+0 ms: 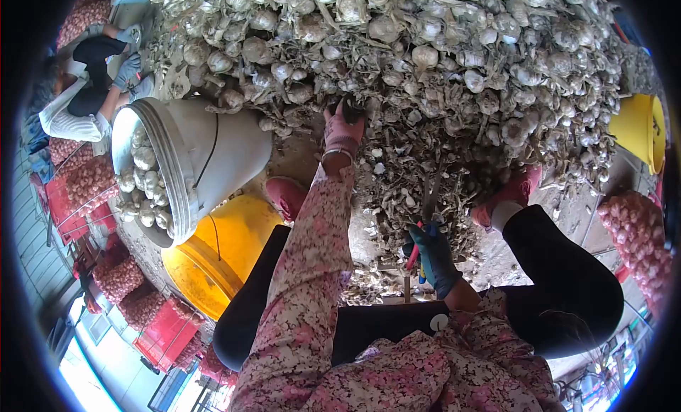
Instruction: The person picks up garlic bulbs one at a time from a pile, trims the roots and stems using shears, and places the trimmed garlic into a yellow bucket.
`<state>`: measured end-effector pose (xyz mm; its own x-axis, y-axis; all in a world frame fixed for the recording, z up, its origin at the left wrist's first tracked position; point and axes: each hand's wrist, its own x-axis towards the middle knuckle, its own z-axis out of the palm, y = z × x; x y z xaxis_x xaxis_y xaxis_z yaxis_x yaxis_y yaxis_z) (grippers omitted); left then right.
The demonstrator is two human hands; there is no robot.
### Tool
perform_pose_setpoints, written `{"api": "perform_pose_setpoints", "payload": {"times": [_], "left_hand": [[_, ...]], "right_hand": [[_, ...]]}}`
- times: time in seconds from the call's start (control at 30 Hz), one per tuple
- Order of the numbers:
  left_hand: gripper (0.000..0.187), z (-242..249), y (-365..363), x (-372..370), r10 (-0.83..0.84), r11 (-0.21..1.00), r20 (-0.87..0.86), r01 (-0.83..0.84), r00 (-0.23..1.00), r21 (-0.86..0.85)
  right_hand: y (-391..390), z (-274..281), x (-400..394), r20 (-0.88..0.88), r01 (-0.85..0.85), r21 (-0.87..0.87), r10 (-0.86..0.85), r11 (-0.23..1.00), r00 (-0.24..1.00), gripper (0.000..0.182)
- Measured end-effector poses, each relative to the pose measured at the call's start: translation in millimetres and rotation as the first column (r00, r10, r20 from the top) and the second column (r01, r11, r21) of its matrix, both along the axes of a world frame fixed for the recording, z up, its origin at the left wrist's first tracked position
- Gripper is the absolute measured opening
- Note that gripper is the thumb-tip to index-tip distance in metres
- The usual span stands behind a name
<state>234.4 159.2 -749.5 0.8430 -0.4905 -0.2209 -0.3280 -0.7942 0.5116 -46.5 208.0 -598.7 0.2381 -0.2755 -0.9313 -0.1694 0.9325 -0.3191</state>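
Note:
My left hand [344,132], in a pink glove with dark fingertips, reaches to the lower edge of a large garlic heap [425,57]. Its fingertips are bent in among the bulbs, and whether they grip one is hidden. Lower and to the right, my right hand [433,256], in a dark green-blue glove, is closed around cutters with red handles [413,257]. Dry garlic stalks and trimmings [404,178] lie between my feet, around and above the cutters.
A white bucket [223,146] of garlic bulbs leans at left beside an orange bucket [234,235]. A yellow bucket [635,132] stands at right. Another person [89,93] sits at upper left. Filled red net sacks [635,242] line both sides.

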Motion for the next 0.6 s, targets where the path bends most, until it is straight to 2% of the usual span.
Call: {"api": "perform_pose_setpoints", "payload": {"times": [0.03,0.1,0.13,0.17,0.2,0.23,0.27,0.33,0.37,0.4,0.43,0.47,0.5,0.53,0.57,0.6], "left_hand": [[0.056,1.6,-3.7,1.7,-0.005,1.000,-0.001,0.005,1.000,-0.004],[0.060,2.7,-10.6,12.9,-0.039,0.994,-0.052,0.043,0.998,0.095],[0.061,-18.1,-3.6,21.4,-0.065,0.997,-0.071,0.062,0.995,-0.050],[0.061,-15.3,-0.3,24.3,-0.077,0.996,-0.067,0.074,0.995,-0.054],[0.060,-9.8,9.0,20.8,0.036,0.967,-0.223,-0.089,0.974,-0.237],[0.060,-5.0,18.1,13.1,0.112,0.886,-0.393,-0.271,0.913,-0.377],[0.060,6.5,21.6,-1.9,0.102,0.891,-0.395,-0.261,0.913,-0.373],[0.056,42.9,15.8,-37.9,-0.104,0.783,-0.437,-0.197,0.894,-0.590],[0.056,56.5,8.9,-52.0,-0.106,0.785,-0.432,-0.191,0.895,-0.589],[0.059,66.9,0.9,-66.5,-0.228,0.886,-0.183,0.126,0.956,-0.445],[0.063,74.3,-6.4,-77.7,-0.395,0.896,0.042,0.395,0.918,-0.205],[0.063,74.6,-14.6,-84.3,-0.400,0.892,0.045,0.400,0.916,-0.211],[0.065,74.6,-27.3,-89.4,-0.369,0.929,-0.058,0.371,0.928,0.020],[0.068,76.5,-40.0,-94.9,-0.320,0.903,-0.147,0.348,0.936,0.251],[0.071,67.3,-38.4,-96.4,-0.384,0.881,-0.101,0.397,0.918,0.256],[0.073,52.5,-31.3,-95.9,-0.456,0.855,-0.058,0.456,0.888,0.248]], "right_hand": [[-1.1,0.6,-0.5,0.006,0.017,0.009,-0.017,1.000,1.000,0.032],[-4.8,1.7,-0.8,-0.015,0.029,0.006,-0.029,1.000,0.999,0.031],[-6.4,2.5,-0.6,-0.034,0.031,0.011,-0.031,0.999,0.999,0.030],[-8.0,3.2,-0.1,-0.031,0.043,0.008,-0.043,0.999,0.999,0.030],[-9.2,4.3,-0.5,-0.019,0.033,-0.008,-0.033,0.999,0.999,0.028],[-9.4,5.3,-1.7,-0.010,0.024,-0.021,-0.024,0.999,1.000,0.027],[-6.9,0.7,-3.1,0.012,0.033,-0.022,-0.033,0.999,0.999,0.026],[-3.9,-3.1,-8.1,0.031,0.015,-0.028,-0.014,0.999,0.999,0.028],[-2.8,-4.3,-9.8,0.053,-0.018,-0.039,0.020,0.999,0.998,0.031],[-2.4,-4.7,-10.7,0.058,-0.016,-0.041,0.018,0.999,0.998,0.031],[-1.8,-4.0,-11.9,0.074,0.000,-0.050,0.004,0.999,0.997,0.029],[-1.6,-3.1,-13.9,0.088,0.018,-0.062,-0.013,0.998,0.996,0.027],[-2.1,-2.1,-16.1,0.088,0.030,-0.072,-0.023,0.997,0.996,0.027],[-3.0,-1.0,-17.2,0.068,0.033,-0.053,-0.030,0.998,0.997,0.025],[-5.5,-1.0,-17.5,0.047,0.045,-0.044,-0.043,0.998,0.998,0.023],[-2.3,-2.3,-15.1,0.015,0.107,-0.106,-0.106,0.989,0.994,0.027]]}}
